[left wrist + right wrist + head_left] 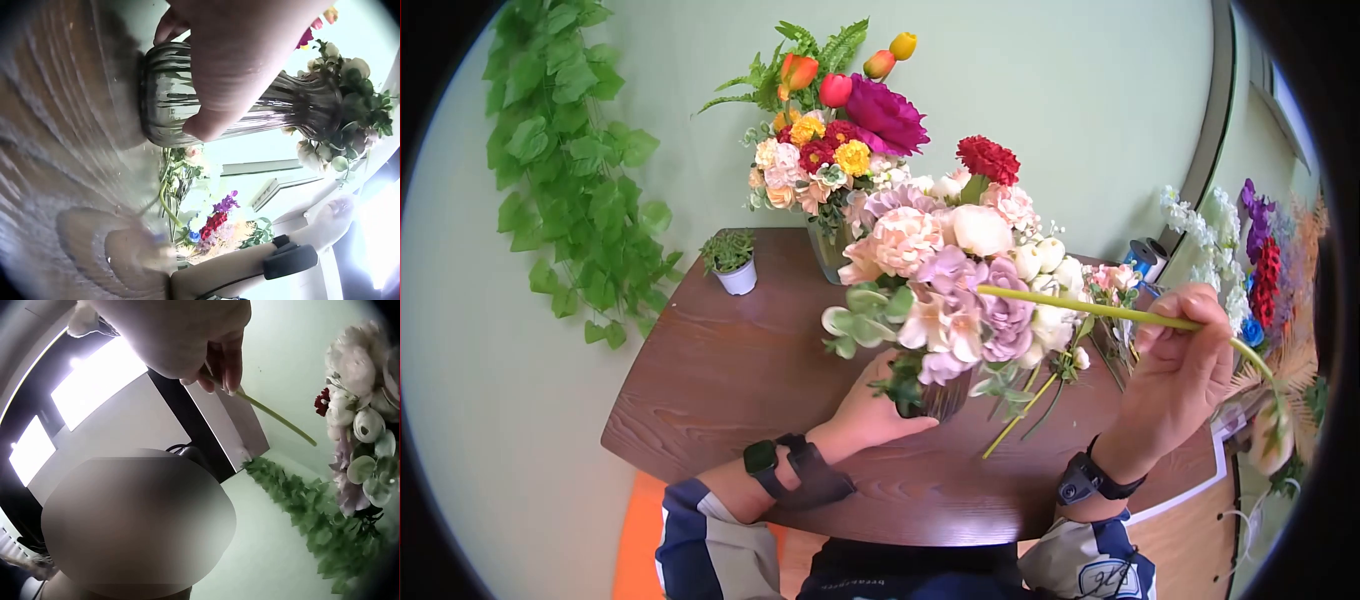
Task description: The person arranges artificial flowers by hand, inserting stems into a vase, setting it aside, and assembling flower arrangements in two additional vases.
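My left hand [868,412] grips a ribbed, smoky glass vase [946,400] that stands on the dark wooden table. In the left wrist view its thumb and fingers wrap the lower part of the vase [275,109]. Pink, mauve and white artificial flowers [980,235] fill the vase, with one red bloom at the back. My right hand [1180,365] pinches a green flower stem [1090,304], raised above the table. The stem's bare end overlaps the bouquet in the head view, and its pale, tulip-like bud [1273,437] hangs down outside the hand.
Behind the bouquet stands another glass vase [830,250] of bright flowers. A small potted plant [738,275] sits at the table's back left. Loose cut stems [1025,410] lie right of the held vase, with blue spools [1143,258] behind. More artificial flowers [1265,280] stand at far right.
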The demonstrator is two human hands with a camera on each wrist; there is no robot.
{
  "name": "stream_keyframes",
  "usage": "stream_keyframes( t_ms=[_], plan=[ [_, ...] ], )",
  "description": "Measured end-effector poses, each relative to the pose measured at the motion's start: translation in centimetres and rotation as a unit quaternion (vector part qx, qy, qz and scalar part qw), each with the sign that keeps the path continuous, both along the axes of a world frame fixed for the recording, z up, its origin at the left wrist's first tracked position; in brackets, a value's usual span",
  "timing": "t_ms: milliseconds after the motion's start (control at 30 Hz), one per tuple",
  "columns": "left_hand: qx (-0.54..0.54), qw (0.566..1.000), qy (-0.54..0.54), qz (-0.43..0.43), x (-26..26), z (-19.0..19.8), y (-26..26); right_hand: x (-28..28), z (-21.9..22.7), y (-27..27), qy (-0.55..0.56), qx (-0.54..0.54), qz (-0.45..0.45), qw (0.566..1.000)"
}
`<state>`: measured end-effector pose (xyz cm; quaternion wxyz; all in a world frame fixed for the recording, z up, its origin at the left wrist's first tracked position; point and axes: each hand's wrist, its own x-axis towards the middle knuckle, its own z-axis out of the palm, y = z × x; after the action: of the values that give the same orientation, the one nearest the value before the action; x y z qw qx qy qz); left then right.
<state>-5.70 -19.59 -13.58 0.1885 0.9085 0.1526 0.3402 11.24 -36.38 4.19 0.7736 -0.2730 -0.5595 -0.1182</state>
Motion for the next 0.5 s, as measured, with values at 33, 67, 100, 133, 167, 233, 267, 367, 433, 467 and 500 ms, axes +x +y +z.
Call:
stream_keyframes(
  t_ms=[33,67,100,133,167,233,267,367,433,467,500],
  plan=[
    [-0.084,0.996,0.010,-0.036,0.0,0.1,0.1,0.0,0.0,0.1,-0.008,-0.003,-0.019,1.000],
    [-0.167,0.983,0.019,-0.071,0.0,0.2,0.2,0.0,0.1,0.2,-0.007,-0.004,-0.019,1.000],
    [-0.129,0.989,0.014,-0.068,0.1,-0.2,0.1,0.0,0.2,0.2,-0.010,0.008,-0.067,0.998],
    [-0.127,0.989,0.015,-0.068,0.2,-0.2,0.1,0.0,0.5,0.4,-0.012,0.021,-0.114,0.993],
    [-0.131,0.988,0.013,-0.084,0.3,-0.1,0.1,-0.2,1.1,0.7,-0.015,0.043,-0.134,0.990],
    [-0.115,0.988,0.019,-0.099,0.2,-0.2,0.3,-0.1,2.0,1.1,-0.022,0.019,-0.139,0.990],
    [-0.113,0.988,0.023,-0.101,0.1,-0.2,0.3,-0.1,2.6,1.4,-0.031,-0.007,-0.142,0.989],
    [-0.147,0.984,0.022,-0.094,0.1,-0.1,0.0,-0.9,4.7,2.0,-0.067,-0.030,-0.102,0.992],
    [-0.134,0.985,0.026,-0.104,-0.1,0.4,0.0,-1.4,5.6,2.3,-0.082,-0.027,-0.082,0.993],
    [-0.125,0.985,0.030,-0.113,-0.1,0.5,0.0,-1.6,5.8,2.2,-0.085,-0.029,-0.084,0.992],
    [-0.144,0.983,0.039,-0.106,0.1,0.3,0.1,-1.8,5.9,2.2,-0.104,-0.055,-0.100,0.988]
  ],
)
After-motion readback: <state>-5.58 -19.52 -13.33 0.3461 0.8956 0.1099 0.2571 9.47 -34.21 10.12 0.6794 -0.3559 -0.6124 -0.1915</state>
